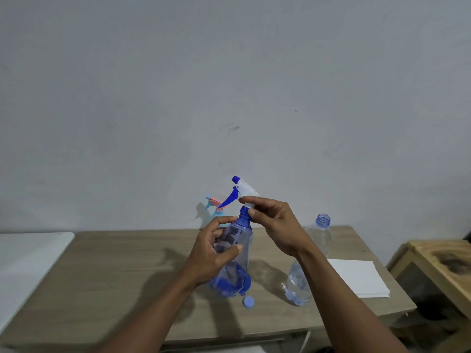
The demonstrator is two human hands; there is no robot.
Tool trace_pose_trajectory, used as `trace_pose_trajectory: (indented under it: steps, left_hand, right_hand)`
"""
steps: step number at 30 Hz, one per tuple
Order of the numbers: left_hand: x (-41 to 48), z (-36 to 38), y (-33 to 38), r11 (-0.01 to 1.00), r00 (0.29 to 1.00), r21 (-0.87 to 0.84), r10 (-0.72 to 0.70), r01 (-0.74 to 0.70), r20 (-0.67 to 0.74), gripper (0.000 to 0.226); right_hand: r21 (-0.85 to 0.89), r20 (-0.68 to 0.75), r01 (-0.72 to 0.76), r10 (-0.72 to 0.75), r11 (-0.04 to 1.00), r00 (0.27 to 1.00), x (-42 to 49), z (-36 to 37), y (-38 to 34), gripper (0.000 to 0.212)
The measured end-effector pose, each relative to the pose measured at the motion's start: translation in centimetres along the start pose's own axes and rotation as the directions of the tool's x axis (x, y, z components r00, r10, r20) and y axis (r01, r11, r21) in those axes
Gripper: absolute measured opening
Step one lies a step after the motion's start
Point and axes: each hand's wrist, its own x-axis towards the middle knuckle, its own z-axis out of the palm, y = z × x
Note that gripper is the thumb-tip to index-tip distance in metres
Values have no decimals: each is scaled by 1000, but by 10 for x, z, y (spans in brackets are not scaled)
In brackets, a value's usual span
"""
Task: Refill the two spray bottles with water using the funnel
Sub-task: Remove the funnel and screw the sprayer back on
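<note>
A clear blue spray bottle (240, 240) is held above the wooden table (114, 276), tilted a little. My left hand (216, 253) grips its body. The fingers of my right hand (272, 225) pinch the collar of its white and blue trigger head (242, 188). Behind it, near the wall, stands a second spray bottle (216, 210) with a pink and light-blue head, mostly hidden by my left hand. A blue funnel (237, 281) lies on the table, seen through the held bottle. An open clear water bottle (313, 250) stands to the right, partly behind my right forearm.
A small blue cap (248, 301) lies on the table by the funnel. White folded paper (356, 276) rests at the table's right end. A white surface (28, 256) adjoins on the left, and a wooden stand (438, 261) is on the right.
</note>
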Motion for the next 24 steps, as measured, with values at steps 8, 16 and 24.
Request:
trace_pose_trajectory:
  steps: [8,16,24]
  left_hand:
    - [1,2,-4,996,999,88,14,-11,-34,57]
    - [3,1,-3,991,996,133,43,-33,-73,57]
    - [1,-2,-7,977,995,202,77,-61,-71,58]
  right_hand:
    - [-112,-63,36,-43,993,997,3,13,3,28]
    - [-126,4,14,-13,992,1000,10,9,-2,29]
    - [-189,-28,23,-29,982,999,12,13,-1,30]
